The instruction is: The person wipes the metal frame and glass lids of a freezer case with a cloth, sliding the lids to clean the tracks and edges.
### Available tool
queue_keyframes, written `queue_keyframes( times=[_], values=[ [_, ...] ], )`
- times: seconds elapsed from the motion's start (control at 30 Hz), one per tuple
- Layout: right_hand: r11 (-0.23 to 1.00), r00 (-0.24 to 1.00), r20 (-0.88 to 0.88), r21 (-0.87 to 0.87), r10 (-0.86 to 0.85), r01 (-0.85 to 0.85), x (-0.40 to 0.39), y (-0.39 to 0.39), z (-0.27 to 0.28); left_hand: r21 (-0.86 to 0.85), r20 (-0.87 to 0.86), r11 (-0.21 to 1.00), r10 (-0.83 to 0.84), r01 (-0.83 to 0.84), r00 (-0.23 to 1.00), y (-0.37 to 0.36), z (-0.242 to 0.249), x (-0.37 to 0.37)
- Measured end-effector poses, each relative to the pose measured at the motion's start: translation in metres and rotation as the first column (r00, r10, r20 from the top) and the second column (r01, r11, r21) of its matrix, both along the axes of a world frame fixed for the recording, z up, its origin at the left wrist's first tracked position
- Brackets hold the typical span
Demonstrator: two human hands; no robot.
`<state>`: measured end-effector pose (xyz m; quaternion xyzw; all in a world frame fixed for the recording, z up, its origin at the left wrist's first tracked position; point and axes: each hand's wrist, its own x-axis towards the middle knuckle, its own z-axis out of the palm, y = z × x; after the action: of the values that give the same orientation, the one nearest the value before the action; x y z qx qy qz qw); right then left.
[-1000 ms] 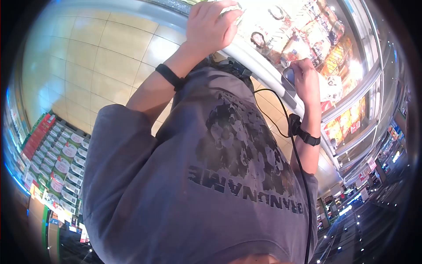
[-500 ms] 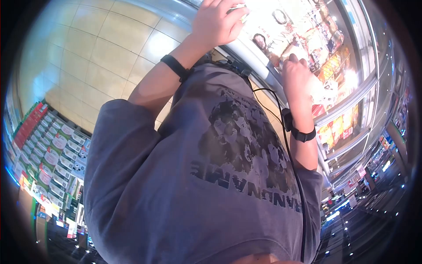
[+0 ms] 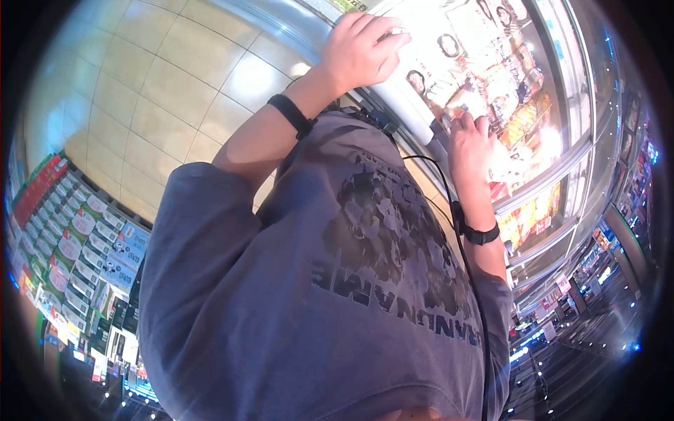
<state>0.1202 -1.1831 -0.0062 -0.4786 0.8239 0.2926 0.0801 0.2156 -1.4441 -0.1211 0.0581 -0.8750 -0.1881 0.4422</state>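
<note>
My left hand is above the front edge of a brightly lit display case. Its fingers are curled, and a small white item shows at the fingertips, too small to name. Farther right, my right hand reaches over the goods in the case. Its fingers are bent down near a reddish wrapped package; what lies beneath them is hidden. Packs with orange and yellow contents lie beyond that hand. Glare washes out much of the case.
A metal rail divides the case, with more packs behind it. Stacked green and white cartons stand on the left, beside a tiled floor. A black cable runs down my grey shirt.
The view has shifted a little. My left hand sits slightly lower and farther right in the picture, and my right hand sits lower. The fingers of both hands remain bent.
</note>
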Motion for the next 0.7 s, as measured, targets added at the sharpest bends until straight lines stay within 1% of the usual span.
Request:
queue_keyframes(
  times=[0.07, 0.17, 0.2, 0.23, 0.3, 0.37, 0.5, 0.57, 0.6, 0.63, 0.67, 0.7],
  values=[
    [1.0, 1.0, -0.017, -0.009, 0.018, -0.018, -0.001, 0.0, -0.003, 0.039, -0.051, 0.999, 0.005, -0.003, 0.999, 0.002, 0.003, 0.0],
    [0.998, 0.998, -0.033, -0.015, 0.059, -0.059, -0.002, 0.006, -0.011, 0.036, -0.073, 0.999, 0.004, -0.002, 0.997, 0.002, 0.003, -0.001],
    [0.996, 0.997, -0.031, -0.045, 0.072, -0.073, -0.002, 0.011, -0.017, 0.038, -0.078, 0.999, 0.006, -0.003, 0.997, 0.003, 0.003, -0.001],
    [0.993, 0.996, -0.031, -0.077, 0.086, -0.088, -0.004, 0.013, -0.021, 0.04, -0.08, 0.999, 0.005, -0.001, 0.997, 0.002, 0.003, -0.001],
    [0.994, 0.997, -0.02, -0.067, 0.08, -0.081, 0.0, 0.013, -0.02, 0.047, -0.083, 0.999, 0.008, -0.004, 0.997, 0.003, 0.003, 0.0],
    [0.99, 0.995, -0.035, -0.1, 0.098, -0.101, 0.002, 0.017, -0.026, 0.037, -0.078, 0.999, -0.002, 0.005, 0.997, 0.003, 0.004, 0.0],
    [0.984, 0.994, -0.034, -0.139, 0.104, -0.107, 0.008, 0.021, -0.016, 0.048, -0.063, 0.999, 0.0, 0.003, 0.998, 0.003, 0.001, -0.001],
    [1.0, 0.997, 0.075, -0.022, -0.02, 0.022, 0.012, 0.025, -0.007, 0.107, -0.001, 0.994, 0.028, -0.028, 1.0, 0.006, 0.004, -0.001],
    [0.983, 0.985, 0.152, -0.153, -0.081, 0.105, 0.011, 0.033, -0.005, 0.105, -0.007, 0.994, 0.023, -0.022, 1.0, 0.007, 0.007, -0.003],
    [0.981, 0.985, 0.149, -0.157, -0.089, 0.112, 0.011, 0.041, -0.003, 0.115, 0.0, 0.993, -0.011, 0.011, 1.0, 0.008, 0.011, -0.003],
    [0.929, 0.97, 0.234, -0.339, -0.069, 0.148, 0.012, 0.049, -0.001, 0.123, 0.006, 0.991, -0.054, 0.052, 0.999, 0.01, 0.018, -0.003],
    [0.84, 0.951, 0.307, -0.507, -0.032, 0.192, 0.014, 0.058, 0.0, 0.117, -0.001, 0.991, -0.071, 0.071, 0.997, 0.017, 0.023, -0.004]
  ],
)
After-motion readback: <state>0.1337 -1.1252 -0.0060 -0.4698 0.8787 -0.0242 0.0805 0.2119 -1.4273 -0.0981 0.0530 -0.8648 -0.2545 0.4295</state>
